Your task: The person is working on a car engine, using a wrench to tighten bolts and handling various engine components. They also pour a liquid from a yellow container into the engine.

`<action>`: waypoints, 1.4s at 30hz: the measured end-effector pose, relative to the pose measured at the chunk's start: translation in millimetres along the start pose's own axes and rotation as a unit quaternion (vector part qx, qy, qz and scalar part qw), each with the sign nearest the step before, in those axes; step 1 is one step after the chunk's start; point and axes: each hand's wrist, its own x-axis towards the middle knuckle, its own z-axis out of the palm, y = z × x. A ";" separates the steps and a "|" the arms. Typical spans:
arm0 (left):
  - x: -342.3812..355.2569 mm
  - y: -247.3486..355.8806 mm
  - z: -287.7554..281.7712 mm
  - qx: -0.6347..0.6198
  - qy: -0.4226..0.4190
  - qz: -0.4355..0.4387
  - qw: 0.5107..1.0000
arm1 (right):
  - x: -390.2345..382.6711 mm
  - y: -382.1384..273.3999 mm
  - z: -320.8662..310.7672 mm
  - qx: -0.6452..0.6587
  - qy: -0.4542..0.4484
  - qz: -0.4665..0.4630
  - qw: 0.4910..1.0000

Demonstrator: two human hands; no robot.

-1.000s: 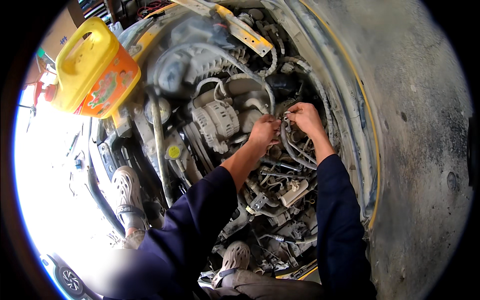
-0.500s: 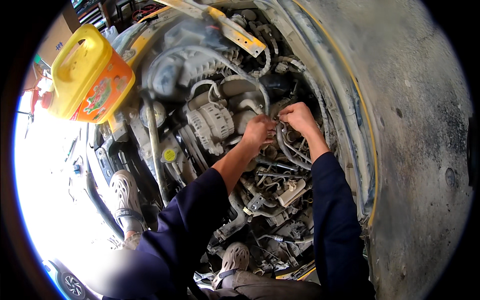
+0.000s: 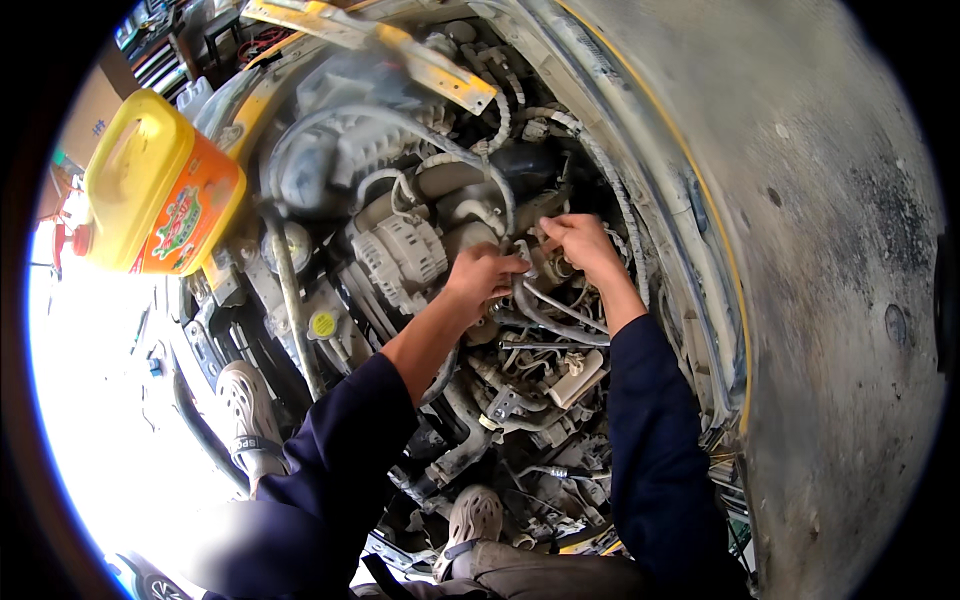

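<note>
In a dusty engine bay my left hand point(image 3: 480, 275) is closed on a grey hose point(image 3: 536, 317) at its upper end, amid fittings and thin pipes. A little to the right and higher, my right hand point(image 3: 582, 245) is pinched, thumb and index finger together; whether anything is between them is too small to make out. The alternator point(image 3: 395, 258) sits left of my hands, with a large curved hose point(image 3: 385, 114) above it. Below my hands lie a long metal bar point(image 3: 530, 345) and a pale rectangular part point(image 3: 580, 381).
A yellow jug point(image 3: 160, 200) stands at the upper left. A yellow metal bracket point(image 3: 450, 75) lies across the top. The grey panel point(image 3: 830, 300) rises on the right. My shoes point(image 3: 245, 415) rest among the engine-bay parts at the left and bottom.
The view has shifted, so the bay appears further left and lower. My left hand has moved down-left relative to my right, which has drawn apart from it, its pinch slightly higher.
</note>
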 end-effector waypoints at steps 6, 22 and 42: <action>-4.8 -5.4 -7.0 -0.046 -0.001 0.007 0.999 | -2.8 5.8 -2.1 0.003 -0.039 -0.059 0.997; 16.5 -2.0 15.3 -0.123 0.012 0.002 0.992 | 30.7 -8.4 10.3 -0.098 -0.082 0.011 0.992; 38.2 52.1 38.1 0.058 -0.082 0.007 0.995 | -143.2 -56.0 1.0 -0.318 0.260 -0.202 0.889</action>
